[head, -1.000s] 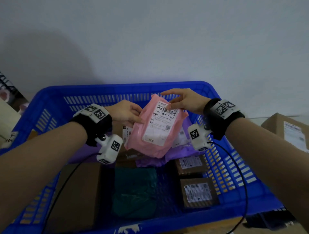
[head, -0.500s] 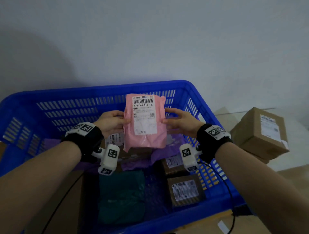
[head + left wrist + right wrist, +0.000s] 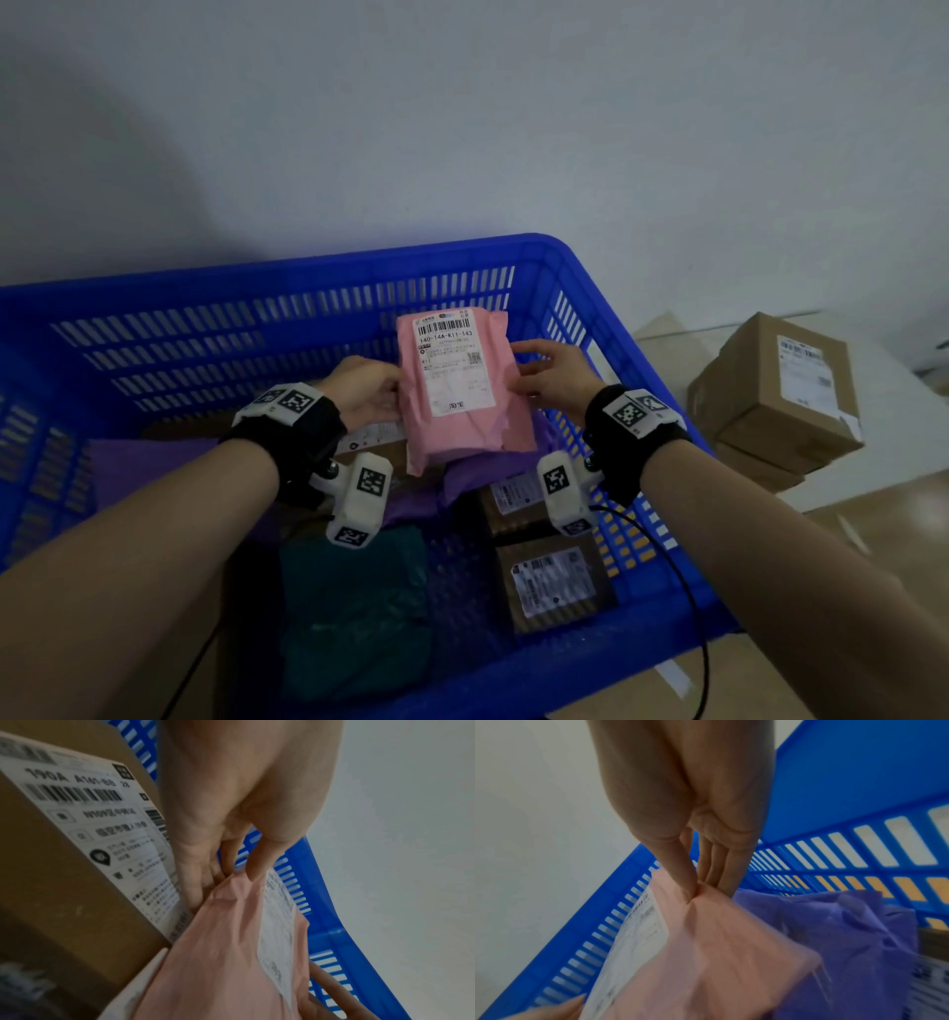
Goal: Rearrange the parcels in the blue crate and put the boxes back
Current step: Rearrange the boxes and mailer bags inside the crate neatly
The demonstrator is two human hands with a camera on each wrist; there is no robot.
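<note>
I hold a pink parcel (image 3: 462, 390) with a white label between both hands, over the far right part of the blue crate (image 3: 287, 288). My left hand (image 3: 372, 388) pinches its left edge, thumb on the label side (image 3: 253, 870). My right hand (image 3: 544, 377) pinches the right edge (image 3: 695, 888). The pink parcel (image 3: 706, 953) stands nearly upright, its lower end on a purple parcel (image 3: 493, 470). A brown box (image 3: 64, 882) with a label lies just left of it.
Inside the crate lie a dark green parcel (image 3: 354, 606), two small brown boxes (image 3: 554, 586) at the right wall, and another purple parcel (image 3: 154, 473) at the left. Outside, to the right, stacked cardboard boxes (image 3: 775, 395) stand on a pale surface.
The pink parcel turned from tilted to upright and moved toward the crate's far right side, lower onto the purple parcel. Both hands shifted to grip its side edges.
</note>
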